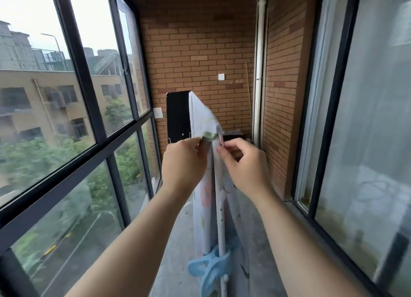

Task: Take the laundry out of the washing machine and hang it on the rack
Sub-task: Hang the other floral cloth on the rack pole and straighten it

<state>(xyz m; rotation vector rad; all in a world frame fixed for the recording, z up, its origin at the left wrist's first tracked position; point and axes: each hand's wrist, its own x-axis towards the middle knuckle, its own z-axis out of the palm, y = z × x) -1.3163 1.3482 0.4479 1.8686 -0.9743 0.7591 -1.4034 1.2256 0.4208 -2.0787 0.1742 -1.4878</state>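
Observation:
A pale printed cloth (205, 199) with pink and green marks hangs draped over a white rack rail (221, 236) that runs away from me down the middle of the balcony. My left hand (184, 161) pinches a greenish fold of the cloth on the rail's left side. My right hand (241, 163) pinches the cloth's edge on the right side, level with the left hand. A light blue clip (211, 268) sits on the rail close to me. The washing machine is not in view.
Black-framed windows (93, 123) run along the left, sliding glass doors (333, 123) along the right. A brick wall (200, 52) closes the far end, with a black panel (178, 116) and a white pipe (259, 74) before it. The concrete floor strip is narrow.

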